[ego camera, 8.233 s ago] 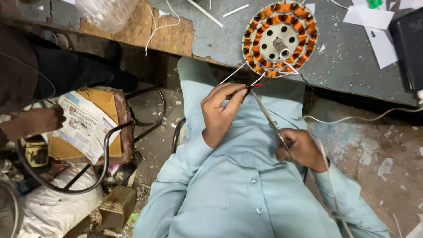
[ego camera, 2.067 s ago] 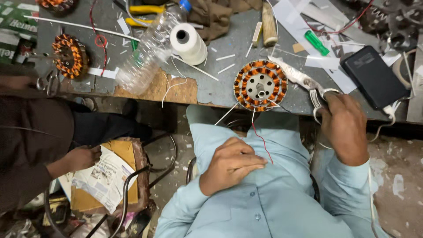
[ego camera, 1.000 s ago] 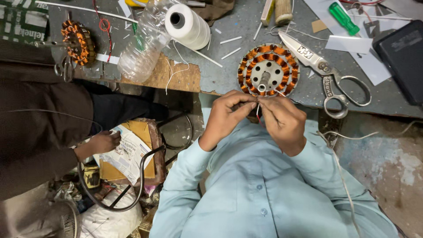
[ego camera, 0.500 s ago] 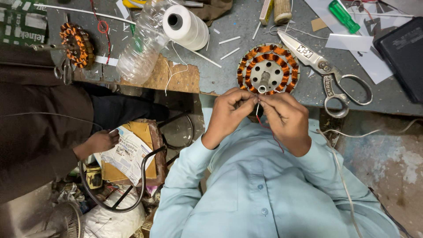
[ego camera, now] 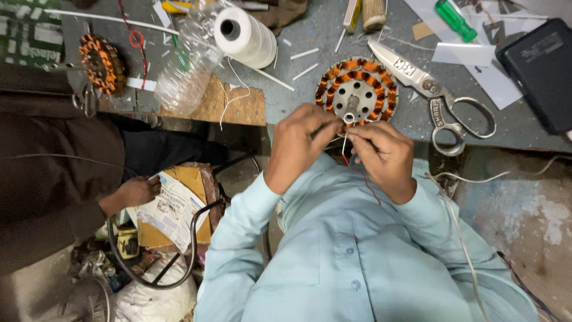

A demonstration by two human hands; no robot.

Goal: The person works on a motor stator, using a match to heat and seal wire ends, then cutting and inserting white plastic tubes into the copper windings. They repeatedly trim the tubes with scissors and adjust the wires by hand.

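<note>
Copper-wound stator (ego camera: 357, 90) lies by both hands, left (ego camera: 301, 143) and right (ego camera: 381, 156), pinching its wires (ego camera: 344, 142).

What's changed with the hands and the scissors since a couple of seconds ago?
The right hand let go of the scissors, which now lie on the bench beside the wound stator. Both hands came together at the stator's near edge; the left hand rose from the lap. They pinch thin wire leads there. Stator, thread spool and plastic bottle stayed put.
</note>
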